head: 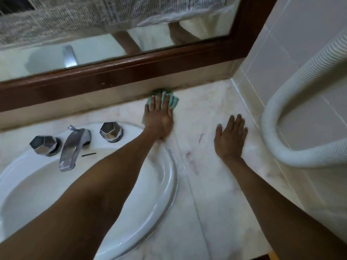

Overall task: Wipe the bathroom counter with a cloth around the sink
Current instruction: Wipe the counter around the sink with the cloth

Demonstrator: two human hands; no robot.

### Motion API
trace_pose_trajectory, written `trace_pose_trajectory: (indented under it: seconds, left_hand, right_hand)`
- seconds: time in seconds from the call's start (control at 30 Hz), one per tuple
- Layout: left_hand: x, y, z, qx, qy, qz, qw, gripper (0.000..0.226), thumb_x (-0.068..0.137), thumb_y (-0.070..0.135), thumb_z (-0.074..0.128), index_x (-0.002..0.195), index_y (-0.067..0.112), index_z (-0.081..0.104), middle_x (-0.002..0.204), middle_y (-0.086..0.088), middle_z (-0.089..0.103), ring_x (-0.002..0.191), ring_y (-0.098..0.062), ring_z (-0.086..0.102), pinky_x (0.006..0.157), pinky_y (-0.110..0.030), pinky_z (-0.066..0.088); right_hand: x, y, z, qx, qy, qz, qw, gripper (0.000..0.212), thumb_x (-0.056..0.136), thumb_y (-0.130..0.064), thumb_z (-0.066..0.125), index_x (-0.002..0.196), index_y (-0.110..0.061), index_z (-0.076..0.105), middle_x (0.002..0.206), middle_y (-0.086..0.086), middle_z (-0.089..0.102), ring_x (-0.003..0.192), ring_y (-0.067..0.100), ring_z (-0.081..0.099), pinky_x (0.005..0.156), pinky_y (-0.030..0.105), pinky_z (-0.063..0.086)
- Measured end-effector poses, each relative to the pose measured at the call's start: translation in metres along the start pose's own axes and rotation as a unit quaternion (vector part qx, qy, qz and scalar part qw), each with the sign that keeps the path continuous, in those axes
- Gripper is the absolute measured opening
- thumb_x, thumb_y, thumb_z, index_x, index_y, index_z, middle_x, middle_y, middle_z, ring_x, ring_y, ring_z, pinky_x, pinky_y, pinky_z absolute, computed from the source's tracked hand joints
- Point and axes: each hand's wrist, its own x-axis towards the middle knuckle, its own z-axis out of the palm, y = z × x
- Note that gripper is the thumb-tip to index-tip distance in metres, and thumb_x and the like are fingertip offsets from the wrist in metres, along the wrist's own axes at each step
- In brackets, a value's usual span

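Observation:
A green cloth [173, 100] lies on the pale marble counter [206, 184] at the back, against the base of the mirror frame. My left hand [159, 117] presses flat on the cloth with straight fingers, covering most of it. My left forearm crosses over the white oval sink [165, 177]. To the right, my right hand [230, 136] rests flat on the bare counter with fingers spread, holding nothing.
A chrome tap [72, 147] with two faceted knobs [110, 131] [44, 145] sits at the sink's back rim. A wooden-framed mirror [131, 68] runs along the back. A white ribbed hose [285, 102] hangs against the tiled wall [309, 44] on the right. Reddish stains [191, 161] mark the counter.

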Motion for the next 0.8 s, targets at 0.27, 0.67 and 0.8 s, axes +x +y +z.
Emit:
trace_pose_trajectory:
  seconds: [0.27, 0.67, 0.8]
  left_hand:
    - [-0.135, 0.091, 0.052, -0.057, 0.015, 0.08, 0.995, 0.06, 0.104, 0.039, 0.023, 0.161, 0.024, 0.009, 0.168, -0.003, 0.003, 0.155, -0.026, -0.003, 0.125, -0.048, 0.003]
    - [-0.115, 0.133, 0.054, -0.077, -0.022, 0.01, 0.997, 0.06, 0.104, 0.042, 0.02, 0.16, 0.028, 0.004, 0.168, -0.003, -0.005, 0.154, -0.027, -0.01, 0.123, -0.049, -0.008]
    - [-0.17, 0.137, 0.066, -0.023, -0.046, 0.222, 0.974, 0.057, 0.105, 0.043, 0.02, 0.16, 0.031, 0.012, 0.168, 0.001, 0.004, 0.155, -0.026, -0.005, 0.124, -0.052, 0.004]
  right_hand:
    - [-0.01, 0.04, -0.031, 0.027, -0.04, -0.067, 0.997, 0.05, 0.102, -0.032, 0.036, 0.144, -0.004, 0.041, 0.156, 0.021, 0.031, 0.145, 0.036, 0.028, 0.116, 0.049, 0.025]
    - [-0.097, 0.106, -0.051, -0.027, -0.054, -0.094, 0.994, 0.054, 0.102, -0.033, 0.039, 0.149, -0.008, 0.034, 0.158, 0.021, 0.027, 0.146, 0.036, 0.027, 0.118, 0.048, 0.023]
    - [-0.122, 0.12, -0.062, 0.041, -0.027, -0.09, 0.995, 0.043, 0.103, -0.025, 0.041, 0.141, -0.005, 0.048, 0.153, 0.019, 0.038, 0.142, 0.034, 0.035, 0.116, 0.045, 0.029]
